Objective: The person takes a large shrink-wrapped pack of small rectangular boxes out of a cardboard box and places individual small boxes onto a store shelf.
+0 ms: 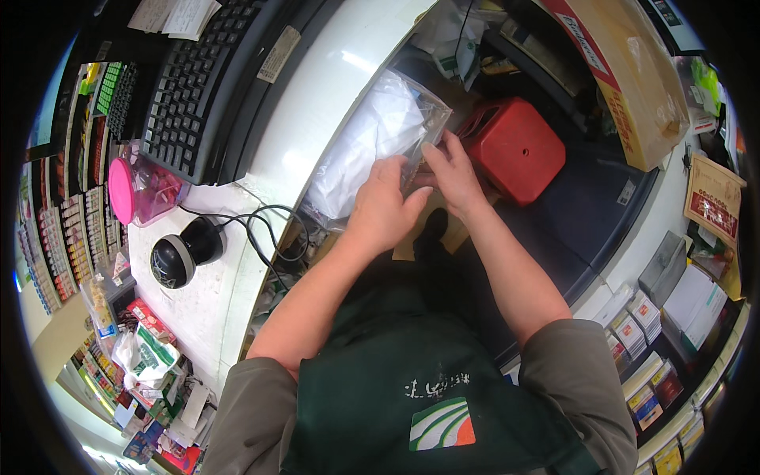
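A clear plastic bag with folded white, sheet-like contents lies beside and below the white counter's edge. My left hand is at the bag's near side, its fingertips curled on the plastic and its thumb sticking out to the right. Whether the left fingers grip the bag is hidden. My right hand pinches the bag's right edge between thumb and fingers. What supports the bag underneath cannot be seen.
To the right stands a red plastic stool. A cardboard carton is beyond it. On the white counter are a black keyboard, a pink-lidded clear jar and a black corded scanner. Its cable hangs over the edge.
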A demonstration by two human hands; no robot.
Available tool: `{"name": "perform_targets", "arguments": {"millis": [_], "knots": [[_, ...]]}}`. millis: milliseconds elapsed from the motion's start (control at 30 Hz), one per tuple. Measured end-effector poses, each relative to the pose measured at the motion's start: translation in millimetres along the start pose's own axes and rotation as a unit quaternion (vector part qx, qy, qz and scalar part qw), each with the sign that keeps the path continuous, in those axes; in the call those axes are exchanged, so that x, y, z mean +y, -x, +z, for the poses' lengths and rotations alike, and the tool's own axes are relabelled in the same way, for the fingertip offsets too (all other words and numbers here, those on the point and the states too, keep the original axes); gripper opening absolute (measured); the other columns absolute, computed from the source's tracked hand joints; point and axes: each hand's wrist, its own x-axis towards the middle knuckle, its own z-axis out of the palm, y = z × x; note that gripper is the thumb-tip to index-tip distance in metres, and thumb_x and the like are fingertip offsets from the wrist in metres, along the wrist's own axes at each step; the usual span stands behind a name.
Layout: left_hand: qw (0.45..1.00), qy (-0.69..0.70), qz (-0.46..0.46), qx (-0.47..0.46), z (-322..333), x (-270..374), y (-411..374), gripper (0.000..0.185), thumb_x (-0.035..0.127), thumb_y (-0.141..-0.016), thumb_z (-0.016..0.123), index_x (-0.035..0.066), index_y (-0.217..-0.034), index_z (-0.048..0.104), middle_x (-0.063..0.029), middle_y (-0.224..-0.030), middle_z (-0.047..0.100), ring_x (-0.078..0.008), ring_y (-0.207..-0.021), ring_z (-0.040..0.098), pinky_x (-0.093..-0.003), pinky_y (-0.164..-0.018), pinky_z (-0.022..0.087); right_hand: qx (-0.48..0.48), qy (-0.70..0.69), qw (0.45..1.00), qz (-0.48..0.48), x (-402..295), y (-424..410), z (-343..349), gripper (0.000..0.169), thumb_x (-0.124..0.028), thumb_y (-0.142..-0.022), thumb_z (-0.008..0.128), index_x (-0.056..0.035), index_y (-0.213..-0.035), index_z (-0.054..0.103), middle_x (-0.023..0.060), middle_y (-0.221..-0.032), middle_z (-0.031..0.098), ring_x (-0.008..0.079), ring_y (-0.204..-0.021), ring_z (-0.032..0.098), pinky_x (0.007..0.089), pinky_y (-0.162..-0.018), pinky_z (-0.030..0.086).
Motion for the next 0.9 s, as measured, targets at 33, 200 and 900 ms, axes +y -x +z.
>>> {"name": "perform_targets", "arguments": {"millis": [33, 200, 900], "knots": [[0.999, 0.036, -0.025, -0.002, -1.6, -4.4, -3.7, 0.063, 0.024, -0.097, 0.080, -0.004, -0.146, 0.053, -0.0234, -0.122, 0.069, -0.0401, -0.107, 0.071, -0.0467, -0.095, 0.058, 0.002, -0.002, 1.000, -0.001, 0.4, 0.6, 0.7, 0.073, -0.025, -0.109, 0.068, -0.0053, -0.168, 0.030, 0.0135, -0.125, 0.068, 0.0222, -0.107, 0.072, 0.0386, -0.086, 0.064], [0.994, 0.021, 0.086, -0.065, -1.9, -19.8, -4.4, 0.076, 0.024, -0.092, 0.085, -0.001, -0.153, 0.047, -0.0266, -0.147, 0.054, -0.0418, -0.134, 0.058, -0.0465, -0.113, 0.049, 0.012, 0.003, 1.000, -0.005, 3.5, 1.7, 2.0, 0.072, -0.024, -0.110, 0.067, -0.0049, -0.168, 0.030, 0.0135, -0.123, 0.067, 0.0226, -0.107, 0.072, 0.0386, -0.085, 0.065], [0.973, -0.158, 0.162, 0.042, -58.9, -31.8, 65.1, 0.053, 0.010, -0.083, 0.087, 0.002, -0.131, 0.067, -0.0204, -0.138, 0.063, -0.0479, -0.141, 0.055, -0.0533, -0.114, 0.049, 0.008, -0.032, 0.998, 0.044, -1.0, -13.3, 21.6, 0.079, -0.028, -0.110, 0.069, -0.0116, -0.172, 0.023, 0.0137, -0.133, 0.065, 0.0254, -0.111, 0.071, 0.0431, -0.087, 0.064]]}}
